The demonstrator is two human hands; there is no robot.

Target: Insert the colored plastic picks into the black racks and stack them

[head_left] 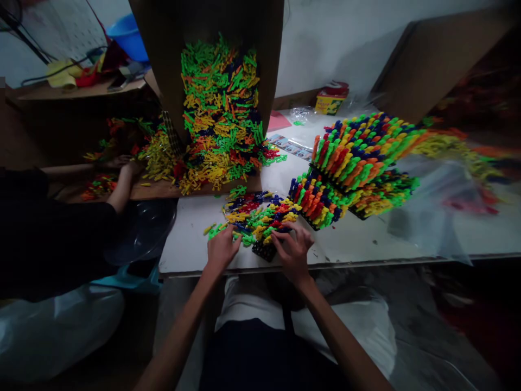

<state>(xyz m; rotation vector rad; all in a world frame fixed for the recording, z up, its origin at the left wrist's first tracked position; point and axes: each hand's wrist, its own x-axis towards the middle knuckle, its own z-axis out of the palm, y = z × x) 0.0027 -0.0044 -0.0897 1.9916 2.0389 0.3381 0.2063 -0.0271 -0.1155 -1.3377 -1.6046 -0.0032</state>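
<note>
A black perforated tray (264, 251) lies near the front edge of the white table (191, 222), with rows of small colourful plastic figures (277, 216) standing in it. My right hand (293, 247) is at the tray's right side, thumb and forefinger pinched at a yellow figure. At the loose green and yellow pieces (215, 231) left of the tray is my left hand (223, 247), its fingers curled; whatever is between them is too small to make out. Behind and right stand filled trays of figures (354, 157), some stacked.
A large open cardboard box (271, 65) spills a heap of mixed pieces (222, 119) onto the table's back left. At the left, a person's hands (128, 165) are among more pieces. A clear plastic bag (431, 212) lies right; a yellow tub (329, 104) stands behind.
</note>
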